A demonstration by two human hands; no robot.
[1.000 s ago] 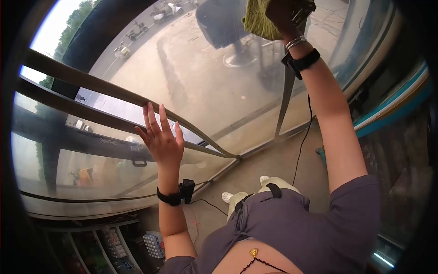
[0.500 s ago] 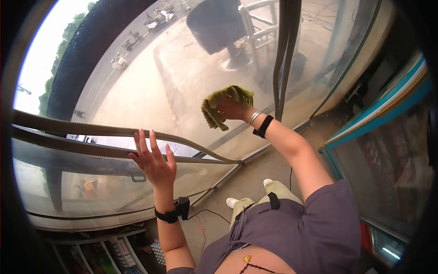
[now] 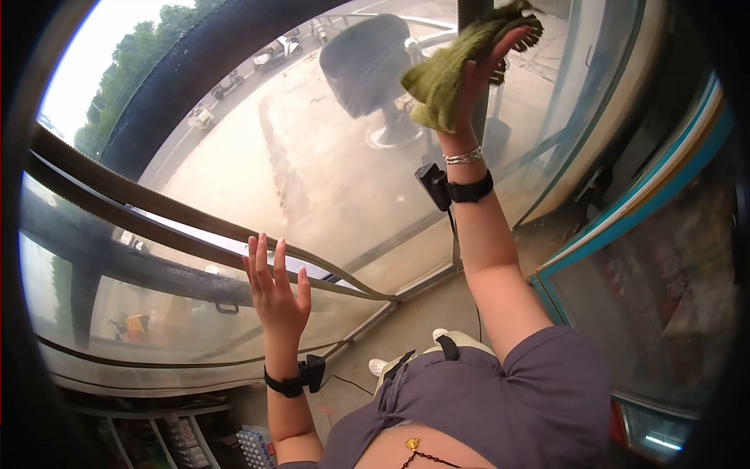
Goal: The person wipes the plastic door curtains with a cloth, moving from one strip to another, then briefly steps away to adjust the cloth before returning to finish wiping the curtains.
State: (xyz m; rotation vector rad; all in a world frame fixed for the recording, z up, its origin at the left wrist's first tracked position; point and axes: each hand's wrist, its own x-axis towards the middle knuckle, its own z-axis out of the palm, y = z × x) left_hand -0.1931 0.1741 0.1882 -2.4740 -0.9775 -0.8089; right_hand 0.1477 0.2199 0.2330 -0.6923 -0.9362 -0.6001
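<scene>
My right hand (image 3: 478,82) is raised at the upper right with a green cloth (image 3: 444,84) against its palm and fingers. The cloth lies over the transparent curtain (image 3: 351,180), near its dark vertical edge strip. My left hand (image 3: 280,301) has its fingers spread and holds nothing. Its fingertips are at the lower of the ribbed strips (image 3: 156,205) that border the curtain's opening; whether they touch it I cannot tell. Both wrists wear black bands, and a silvery bracelet (image 3: 463,155) is on the right one.
A glass-fronted cabinet with a blue frame (image 3: 551,301) stands on the right. Shelves with small packs (image 3: 186,438) are at the lower left. Through the curtain a dark chair (image 3: 367,66) and parked scooters (image 3: 277,53) show. A thin cable crosses the floor (image 3: 422,313).
My right hand has moved up and to the right with the cloth, over to the dark vertical strip. My left hand stays spread, slightly lower and further right in view.
</scene>
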